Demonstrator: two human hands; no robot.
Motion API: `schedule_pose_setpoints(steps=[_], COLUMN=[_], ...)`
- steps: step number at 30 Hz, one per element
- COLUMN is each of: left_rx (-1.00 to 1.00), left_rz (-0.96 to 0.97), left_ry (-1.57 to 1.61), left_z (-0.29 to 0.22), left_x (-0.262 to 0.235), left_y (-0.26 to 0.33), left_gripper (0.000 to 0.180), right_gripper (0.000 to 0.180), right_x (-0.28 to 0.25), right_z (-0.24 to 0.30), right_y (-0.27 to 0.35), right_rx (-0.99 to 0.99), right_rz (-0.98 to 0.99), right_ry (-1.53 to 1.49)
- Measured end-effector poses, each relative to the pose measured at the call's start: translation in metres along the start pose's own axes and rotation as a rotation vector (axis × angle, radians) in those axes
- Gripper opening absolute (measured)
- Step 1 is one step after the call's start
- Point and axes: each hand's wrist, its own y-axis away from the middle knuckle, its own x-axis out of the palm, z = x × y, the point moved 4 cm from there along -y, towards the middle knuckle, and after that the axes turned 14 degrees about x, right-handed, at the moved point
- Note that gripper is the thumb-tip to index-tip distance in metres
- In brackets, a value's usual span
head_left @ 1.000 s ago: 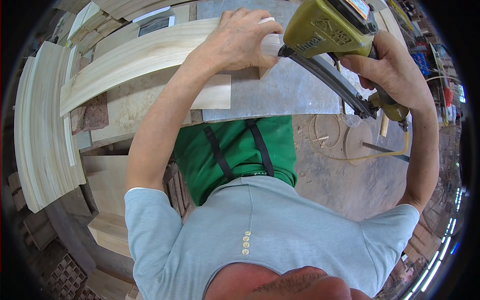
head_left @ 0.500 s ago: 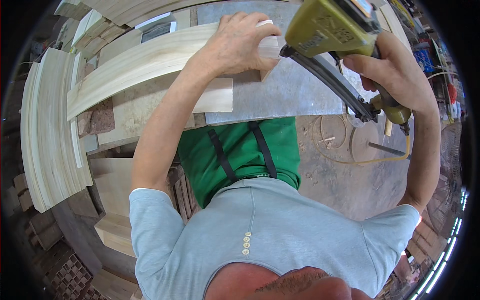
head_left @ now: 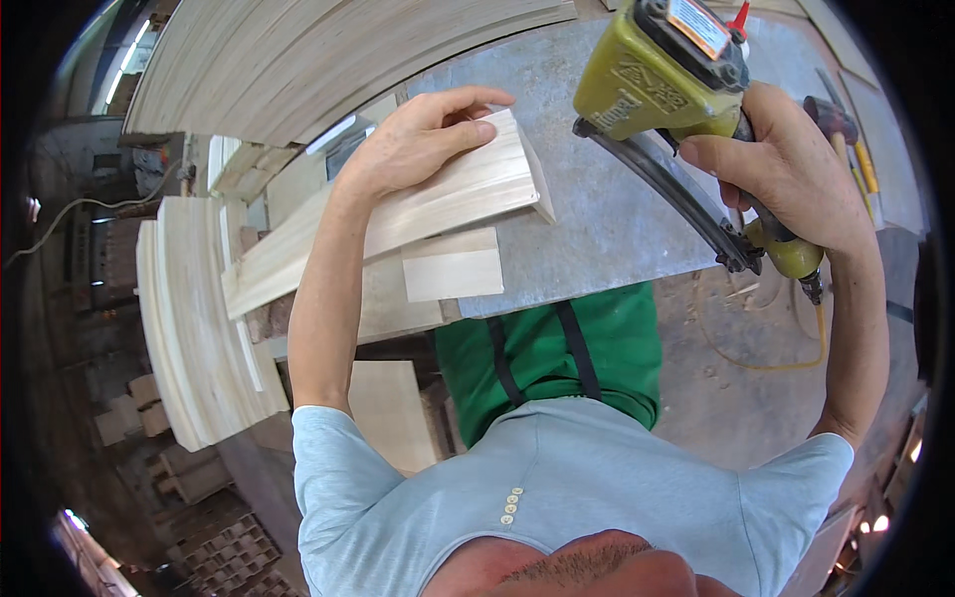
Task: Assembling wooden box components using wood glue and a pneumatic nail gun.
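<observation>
The nailer (head_left: 662, 75), gripped in the right hand (head_left: 786, 169), has its nose cut off, perhaps lifted off the board (head_left: 398, 224). The left hand (head_left: 423, 139) presses flat on the board, now nearer on the bench (head_left: 607, 219).

Landmark: metal bench top (head_left: 607, 214). Curved board (head_left: 398, 214) lies on its left part, overhanging left. Small flat block (head_left: 453, 274) just in front of that board. Nail gun (head_left: 676, 95) above bench's right side. Stacked curved boards (head_left: 199, 328) well left, more (head_left: 318, 60) behind.
</observation>
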Motion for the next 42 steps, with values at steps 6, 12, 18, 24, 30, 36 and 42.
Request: schedule_pose_setpoints(steps=[6,12,18,24,30,36,42], left_rx=[-0.131,-0.191,-0.165,-0.144,-0.126,-0.121,-0.110], left_rz=[0.035,0.095,0.125,0.108,0.092,0.158,0.144], left_ry=[0.259,0.339,0.366,0.395,0.472,0.385,0.273], left_z=[0.011,0.024,0.023,0.025,0.023,0.027,0.023], left_x=[0.000,-0.003,-0.005,-0.003,-0.001,-0.005,-0.006], left_y=[-0.014,-0.022,-0.027,-0.027,-0.025,-0.028,-0.032], left_gripper=[0.024,0.021,0.022,0.021,0.028,0.029,0.023], right_gripper=[0.023,0.021,0.021,0.021,0.021,0.022,0.022], right_x=[0.008,0.006,0.003,0.003,0.001,0.001,0.003], right_z=[-0.023,-0.028,-0.030,-0.026,-0.025,-0.025,-0.026], right_y=[-0.025,-0.035,-0.031,-0.030,-0.030,-0.031,-0.031], right_rx=[-0.098,-0.121,-0.129,-0.099,-0.114,-0.074,-0.062], right_rz=[0.021,0.101,0.038,0.099,0.089,0.086,0.081], right_ry=[-0.131,-0.162,-0.203,-0.230,-0.183,-0.107,-0.164])
